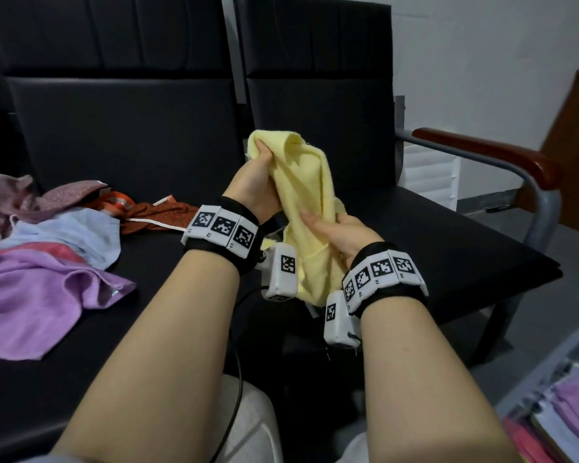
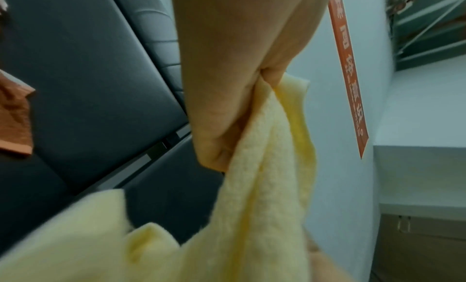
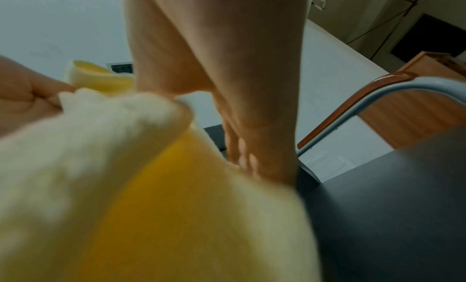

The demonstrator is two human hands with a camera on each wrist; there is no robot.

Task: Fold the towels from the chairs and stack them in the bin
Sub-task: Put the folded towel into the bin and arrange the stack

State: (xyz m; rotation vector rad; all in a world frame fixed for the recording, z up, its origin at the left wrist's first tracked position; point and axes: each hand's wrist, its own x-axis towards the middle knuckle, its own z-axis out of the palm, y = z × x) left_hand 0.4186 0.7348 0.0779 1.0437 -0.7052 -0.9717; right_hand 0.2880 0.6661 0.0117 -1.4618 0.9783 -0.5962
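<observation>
Black padded chairs (image 1: pixel 131 135) stand side by side against a pale wall in the head view, the right one with a grey metal armrest topped in reddish-brown wood (image 1: pixel 488 158); above its seat the left hand (image 1: pixel 254 185) pinches the upper end of a pale yellow terry towel (image 1: pixel 310 202), thumb on the near face, while the right hand (image 1: pixel 341 233) clasps the cloth lower down, thumb lying across the front; the towel hangs gathered lengthwise between the two hands, clear of the seat; on the left chair lies a loose heap of unfolded towels, a lilac one (image 1: pixel 30 295) nearest, a light blue one (image 1: pixel 67 232) behind it, a rust-brown one (image 1: pixel 161 212) beside that and a mauve patterned one (image 1: pixel 20 195) at the far left; at the lower right corner a grey plastic bin (image 1: pixel 528 369) holds folded towels in lilac, white and pink; both wrists wear black bands with white marker blocks. From the left wrist view the left hand (image 2: pixel 227 87) shows its thumb and fingers closed on a bunched corner of the yellow towel (image 2: pixel 264 186), the cloth trailing down in ridged folds; an orange strip with white lettering (image 2: pixel 349 73) hangs on the wall behind. From the right wrist view the right hand (image 3: pixel 239 107) has its fingers curled behind the yellow cloth (image 3: pixel 151 186), which fills the lower left, blurred; the other hand's palm (image 3: pixel 27 95) touches the towel's far end.
</observation>
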